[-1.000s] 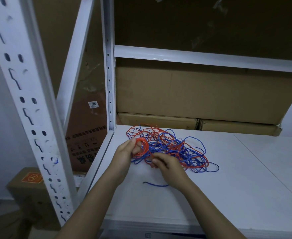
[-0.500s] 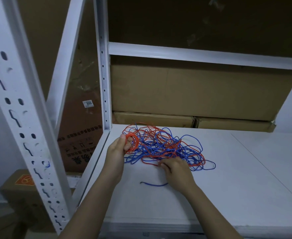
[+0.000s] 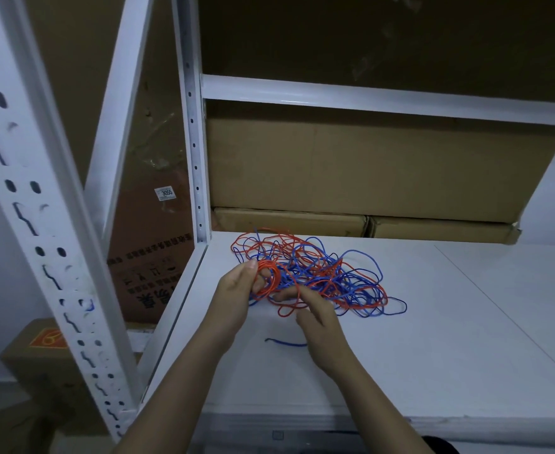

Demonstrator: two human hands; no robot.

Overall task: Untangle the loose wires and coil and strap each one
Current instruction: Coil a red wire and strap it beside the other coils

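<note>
White shelf board (image 3: 433,339) in a metal rack, cardboard boxes (image 3: 367,172) stacked behind. Left hand (image 3: 236,296) raised at the tangle's near-left edge, thumb and fingers curled through a small coil of red wire (image 3: 269,276). Right hand (image 3: 318,319) beside it, thumb and forefinger pinching a red strand. Tangle of red and blue wires (image 3: 328,276) lies mid-shelf, loops spread loosely. Short blue wire piece (image 3: 286,343) lies apart, nearer the front edge.

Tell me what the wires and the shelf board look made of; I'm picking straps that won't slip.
The red wire and blue wire look plastic-insulated, smooth, slightly glossy: they bend in soft, springy loops. The shelf board looks like white laminated or painted board, matte, with a straight panel seam; which cannot be told.
</note>
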